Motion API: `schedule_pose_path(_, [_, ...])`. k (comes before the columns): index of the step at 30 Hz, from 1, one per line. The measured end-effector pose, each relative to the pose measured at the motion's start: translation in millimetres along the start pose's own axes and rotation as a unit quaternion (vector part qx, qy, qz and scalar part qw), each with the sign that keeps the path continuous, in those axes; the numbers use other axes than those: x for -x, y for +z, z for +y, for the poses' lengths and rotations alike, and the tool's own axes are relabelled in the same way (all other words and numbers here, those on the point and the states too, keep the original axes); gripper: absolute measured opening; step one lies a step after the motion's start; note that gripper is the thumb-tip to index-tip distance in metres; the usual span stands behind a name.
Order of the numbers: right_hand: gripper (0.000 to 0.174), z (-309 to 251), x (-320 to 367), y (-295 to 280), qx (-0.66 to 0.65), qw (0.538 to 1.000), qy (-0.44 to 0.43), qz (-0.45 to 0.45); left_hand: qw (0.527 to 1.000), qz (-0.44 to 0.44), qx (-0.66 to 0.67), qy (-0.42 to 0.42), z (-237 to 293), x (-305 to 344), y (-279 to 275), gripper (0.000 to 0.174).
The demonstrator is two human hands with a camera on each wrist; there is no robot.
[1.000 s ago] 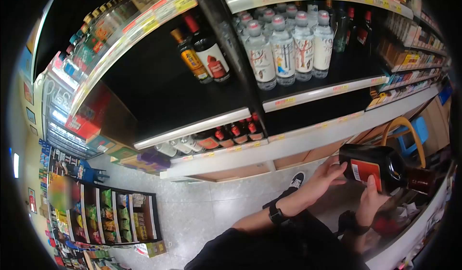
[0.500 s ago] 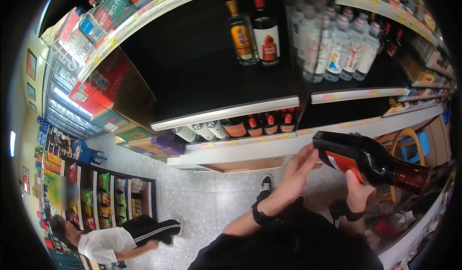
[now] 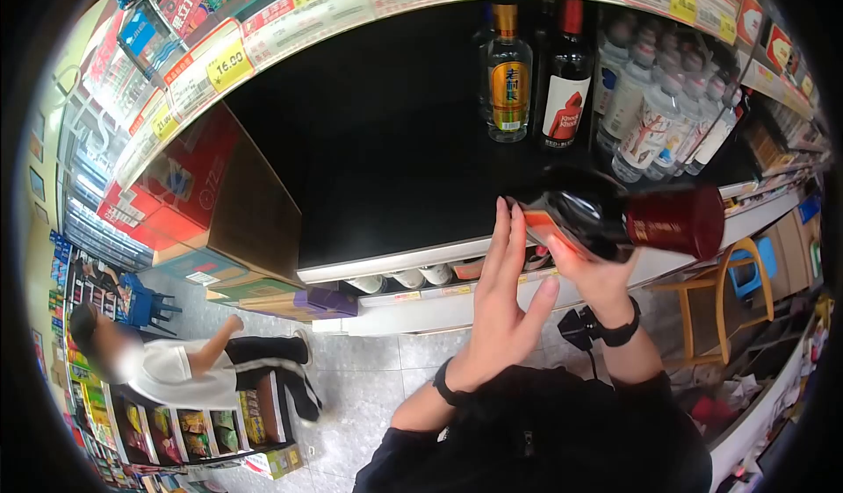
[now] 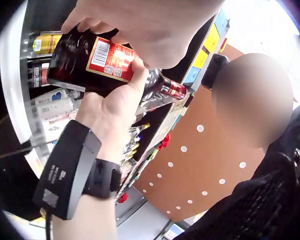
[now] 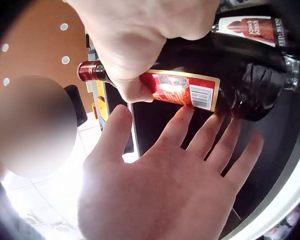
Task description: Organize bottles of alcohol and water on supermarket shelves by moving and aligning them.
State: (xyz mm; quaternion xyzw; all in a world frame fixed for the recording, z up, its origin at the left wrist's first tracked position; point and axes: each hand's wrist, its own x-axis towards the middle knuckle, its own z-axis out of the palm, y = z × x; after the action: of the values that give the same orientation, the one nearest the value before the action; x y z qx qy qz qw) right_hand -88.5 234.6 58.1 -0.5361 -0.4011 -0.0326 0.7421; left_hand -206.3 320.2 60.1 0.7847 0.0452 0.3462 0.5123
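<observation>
A dark liquor bottle with a red-and-gold label and dark red cap (image 3: pixel 584 212) lies sideways before the shelf, its neck pointing right in the head view. My right hand (image 3: pixel 601 278) grips it from beneath, thumb on the label. My left hand (image 3: pixel 502 304) has its fingers straight, fingertips right at the base end. In the right wrist view these left fingers (image 5: pixel 175 127) spread along the bottle's side, by the label's barcode. The left wrist view shows the bottle body (image 4: pixel 72 62) between both hands, with the label facing that camera.
The black shelf (image 3: pixel 386 168) holds a yellow-labelled bottle (image 3: pixel 509 89), a white-labelled red-capped bottle (image 3: pixel 566 98) and several clear bottles (image 3: pixel 650 133). Cartons (image 3: pixel 211 194) stand left. A person in a white shirt (image 3: pixel 176 370) is behind left; a wooden chair (image 3: pixel 724 304) stands right.
The bottle and both hands have come up from over the floor to the shelf front. My left fingers have straightened. The view has shifted closer to the shelf, and a person has come into sight.
</observation>
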Motion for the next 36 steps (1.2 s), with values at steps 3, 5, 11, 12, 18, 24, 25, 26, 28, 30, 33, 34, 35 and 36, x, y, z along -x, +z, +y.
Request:
schedule_pose_path(3, [0.043,20,-12,5,0.098,0.995,-0.018,-0.012,0.999,0.0,0.035,-0.03,-13,-10,-11,0.07])
schedule_pose_path(5, [0.04,-4,-32,25,-0.05,0.997,0.058,0.0,0.999,0.002,0.009,-0.043,-19,-19,-18,0.067])
schedule_pose_path(11, [0.044,18,-48,24,-0.023,0.994,0.1,-0.028,0.996,0.025,0.0,-0.083,-51,-50,-27,0.061])
schedule_pose_path(12, [0.046,21,-49,24,-0.02,0.994,0.103,-0.032,0.997,0.022,-0.012,-0.071,-56,-55,-28,0.062])
schedule_pose_path(18, [0.052,29,-62,20,-0.025,0.989,0.131,-0.059,0.998,-0.04,0.037,-0.042,-66,-76,-35,0.078])
schedule_pose_path(24, [0.057,49,-62,21,-0.032,0.988,0.135,-0.064,0.993,-0.072,0.01,-0.093,-80,-85,-38,0.074])
schedule_pose_path(25, [0.057,52,-63,22,-0.042,0.988,0.133,-0.064,0.993,-0.065,-0.004,-0.095,-80,-87,-40,0.072])
schedule_pose_path(26, [0.058,54,-63,20,-0.024,0.989,0.12,-0.077,0.993,-0.07,0.002,-0.091,-80,-88,-40,0.067])
schedule_pose_path(28, [0.059,57,-71,19,-0.003,0.989,0.111,-0.093,0.992,-0.075,-0.011,-0.102,-82,-92,-42,0.065])
schedule_pose_path(30, [0.059,58,-78,16,0.02,0.982,0.129,-0.136,0.99,-0.064,-0.023,-0.12,-82,-94,-40,0.066])
schedule_pose_path(33, [0.058,66,-87,14,-0.04,0.978,0.14,-0.15,0.992,-0.011,-0.03,-0.122,-85,-96,-33,0.069])
schedule_pose_path(34, [0.061,64,-90,11,-0.023,0.976,0.15,-0.156,0.991,-0.008,-0.034,-0.126,-82,-97,-31,0.07])
schedule_pose_path(35, [0.061,61,-87,8,-0.023,0.976,0.153,-0.153,0.991,-0.012,-0.034,-0.128,-82,-97,-27,0.07])
schedule_pose_path(36, [0.064,58,-82,8,0.072,0.988,0.103,-0.095,0.99,0.007,-0.056,-0.126,-83,-99,-23,0.071])
